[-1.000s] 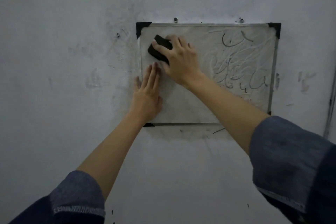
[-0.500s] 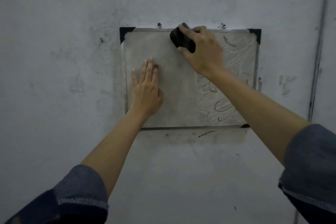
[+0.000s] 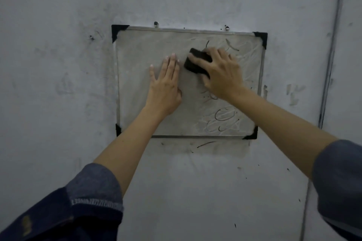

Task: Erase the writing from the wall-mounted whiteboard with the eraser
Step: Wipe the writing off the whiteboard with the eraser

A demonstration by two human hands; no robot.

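Observation:
A small whiteboard (image 3: 137, 49) with a metal frame and black corner caps hangs on the grey wall. Its left half is smeared grey with no writing on it. Dark pen strokes (image 3: 223, 117) show on the lower right and along the upper right. My right hand (image 3: 221, 72) grips a black eraser (image 3: 195, 61) and presses it against the board's upper middle. My left hand (image 3: 166, 86) lies flat on the board just left of the eraser, fingers up and slightly spread, holding nothing.
Two screws (image 3: 156, 23) stick out of the wall above the board's top edge. A thin dark cable or seam (image 3: 331, 49) runs down the wall at the right. Ink marks stain the wall below the board (image 3: 205, 144).
My right hand has slid the eraser from the top left corner along the top edge, then down to the upper middle. My left hand has stayed flat on the board.

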